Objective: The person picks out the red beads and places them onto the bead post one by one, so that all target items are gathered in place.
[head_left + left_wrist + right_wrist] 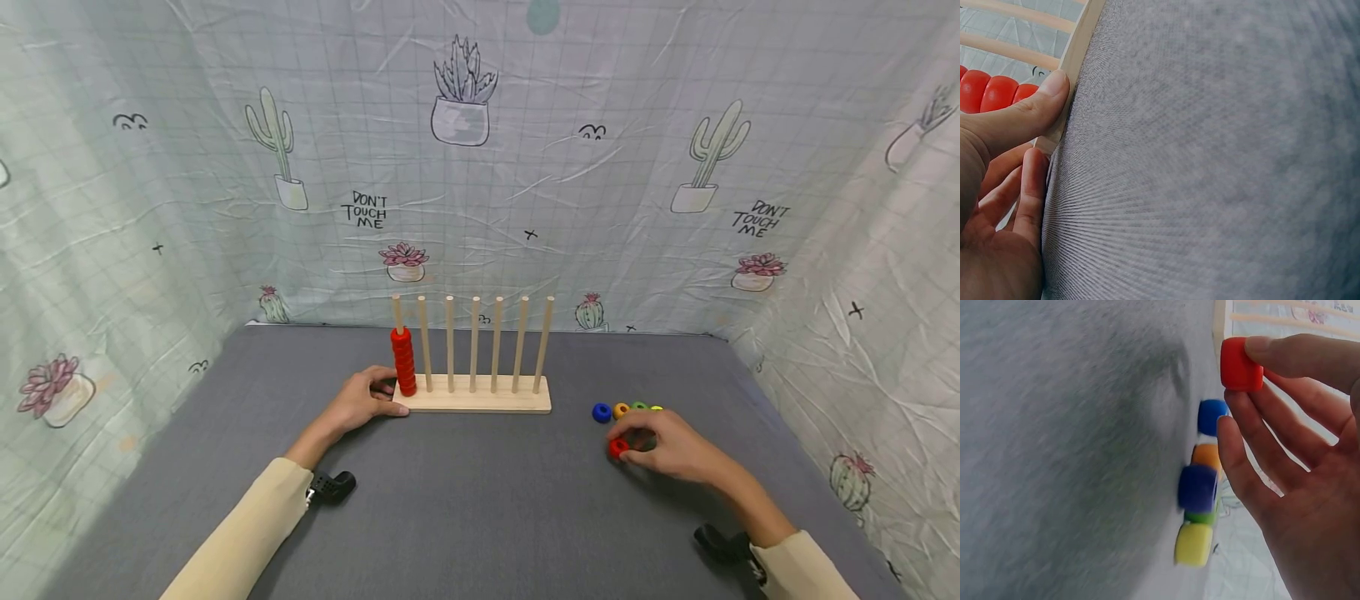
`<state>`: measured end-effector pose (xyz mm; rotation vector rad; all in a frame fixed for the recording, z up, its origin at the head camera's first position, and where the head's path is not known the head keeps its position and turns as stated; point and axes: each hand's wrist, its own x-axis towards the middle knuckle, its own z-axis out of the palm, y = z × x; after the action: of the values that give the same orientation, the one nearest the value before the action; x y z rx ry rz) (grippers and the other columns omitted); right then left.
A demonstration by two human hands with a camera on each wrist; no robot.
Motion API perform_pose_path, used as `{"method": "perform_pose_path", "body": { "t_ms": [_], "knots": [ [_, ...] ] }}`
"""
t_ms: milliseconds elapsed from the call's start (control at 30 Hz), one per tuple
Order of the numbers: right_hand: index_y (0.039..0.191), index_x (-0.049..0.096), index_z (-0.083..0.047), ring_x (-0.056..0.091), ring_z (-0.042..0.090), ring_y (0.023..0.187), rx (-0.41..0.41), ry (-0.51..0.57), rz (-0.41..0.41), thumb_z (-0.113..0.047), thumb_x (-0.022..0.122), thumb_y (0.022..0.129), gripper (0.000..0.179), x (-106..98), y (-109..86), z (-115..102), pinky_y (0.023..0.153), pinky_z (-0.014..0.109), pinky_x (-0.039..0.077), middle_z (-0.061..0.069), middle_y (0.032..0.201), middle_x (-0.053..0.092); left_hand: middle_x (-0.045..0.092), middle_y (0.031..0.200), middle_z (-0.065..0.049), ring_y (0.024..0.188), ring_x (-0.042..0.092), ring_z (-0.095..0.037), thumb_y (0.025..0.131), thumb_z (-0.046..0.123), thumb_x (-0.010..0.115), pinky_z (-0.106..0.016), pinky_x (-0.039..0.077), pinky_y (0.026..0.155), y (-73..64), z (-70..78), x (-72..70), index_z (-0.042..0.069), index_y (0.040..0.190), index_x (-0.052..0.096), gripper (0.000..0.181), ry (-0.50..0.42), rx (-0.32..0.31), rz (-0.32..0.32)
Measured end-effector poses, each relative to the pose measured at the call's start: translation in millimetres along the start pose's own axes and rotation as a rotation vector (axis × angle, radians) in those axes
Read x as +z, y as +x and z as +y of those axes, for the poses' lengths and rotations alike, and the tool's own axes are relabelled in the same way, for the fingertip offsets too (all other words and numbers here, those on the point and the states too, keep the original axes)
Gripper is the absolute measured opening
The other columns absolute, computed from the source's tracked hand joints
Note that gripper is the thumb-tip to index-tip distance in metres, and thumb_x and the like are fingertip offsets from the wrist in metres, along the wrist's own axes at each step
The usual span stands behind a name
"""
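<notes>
A wooden peg stand (472, 400) with a row of upright pegs stands at the middle of the table. Red beads (403, 362) are stacked on its leftmost peg, whose top sticks out bare. My left hand (362, 398) holds the left end of the base, thumb (1054, 84) along its front edge and fingers behind the end. To the right of the stand, my right hand (671, 446) pinches a single red bead (1241, 364) between thumb and fingertips. Just beyond that hand lie loose beads: blue (602, 412), orange (621, 410), green (639, 406) and yellow (1194, 544).
A dark purple bead (1197, 487) also lies in the loose group, hidden behind the right hand in the head view. Grey cloth (480, 508) covers the table. A printed fabric curtain (487, 192) encloses the back and both sides.
</notes>
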<state>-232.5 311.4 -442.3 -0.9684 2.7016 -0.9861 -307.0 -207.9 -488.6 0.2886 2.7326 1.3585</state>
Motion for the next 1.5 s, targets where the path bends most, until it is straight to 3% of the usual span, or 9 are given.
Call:
{"method": "perform_pose_path", "body": {
  "t_ms": [333, 733, 1100, 1500],
  "knots": [
    [0.112, 0.076, -0.01, 0.067, 0.009, 0.086, 0.046, -0.059, 0.017, -0.01, 0.08, 0.09, 0.023, 4.5, 22.1, -11.3, 0.074, 0.027, 0.058, 0.002, 0.107, 0.072, 0.065, 0.129, -0.023, 0.102, 0.068, -0.028, 0.077, 0.019, 0.093, -0.033, 0.056, 0.084, -1.9, 2.1, -0.4, -0.005, 0.141, 0.058, 0.077, -0.006, -0.014, 0.0],
    [0.11, 0.077, -0.008, 0.064, 0.012, 0.082, -0.032, -0.08, 0.042, -0.011, 0.08, 0.09, 0.02, 10.1, 49.7, -24.9, 0.069, 0.027, 0.054, 0.002, 0.105, 0.074, 0.066, 0.128, -0.024, 0.099, 0.069, -0.026, 0.078, 0.018, 0.092, -0.032, 0.056, 0.083, -1.8, 1.9, -1.3, -0.005, 0.141, 0.057, 0.076, -0.008, -0.014, -0.002],
    [0.113, 0.076, -0.008, 0.069, 0.015, 0.089, -0.067, -0.075, 0.03, -0.01, 0.079, 0.09, 0.023, 12.0, 73.8, -46.8, 0.078, 0.041, 0.061, 0.0, 0.105, 0.072, 0.064, 0.131, -0.023, 0.101, 0.069, -0.026, 0.078, 0.018, 0.093, -0.031, 0.056, 0.083, -1.2, 1.4, 0.3, -0.005, 0.141, 0.058, 0.076, -0.014, -0.001, -0.004],
    [0.115, 0.076, -0.01, 0.069, 0.017, 0.092, -0.133, -0.062, 0.045, -0.008, 0.078, 0.091, 0.024, 10.3, 102.6, -78.0, 0.08, 0.041, 0.061, 0.003, 0.107, 0.074, 0.064, 0.13, -0.024, 0.101, 0.069, -0.027, 0.077, 0.017, 0.093, -0.032, 0.056, 0.083, -2.2, 2.4, 0.5, -0.006, 0.14, 0.058, 0.075, -0.004, -0.001, 0.002]
  ]
}}
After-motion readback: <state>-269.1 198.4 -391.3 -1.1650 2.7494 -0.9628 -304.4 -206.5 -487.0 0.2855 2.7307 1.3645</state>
